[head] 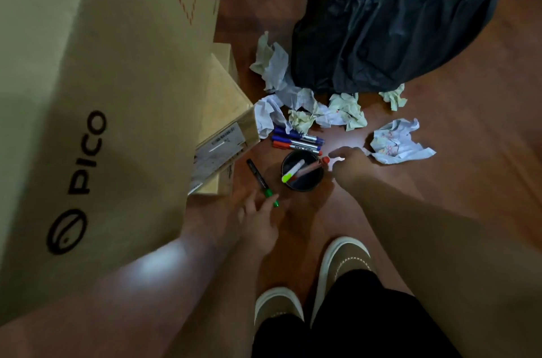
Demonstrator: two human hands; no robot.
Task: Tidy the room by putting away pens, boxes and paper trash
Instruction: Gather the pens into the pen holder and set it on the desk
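Note:
A black pen cup (303,171) stands on the wooden floor, with a yellow-tipped highlighter and other pens inside. My right hand (350,165) pinches a red-capped marker (315,165) whose far end dips into the cup. My left hand (259,218) holds the end of a black marker with a green cap (261,181), just left of the cup. Three markers (297,140), blue and red, lie on the floor behind the cup. Several crumpled paper balls (346,113) sit beyond them, one (396,142) off to the right.
A large cardboard box marked PICO (102,93) fills the left. Smaller cardboard boxes (225,129) lean beside it. A bin lined with a dark bag (390,20) stands at the back right. My two shoes (343,266) are below the cup.

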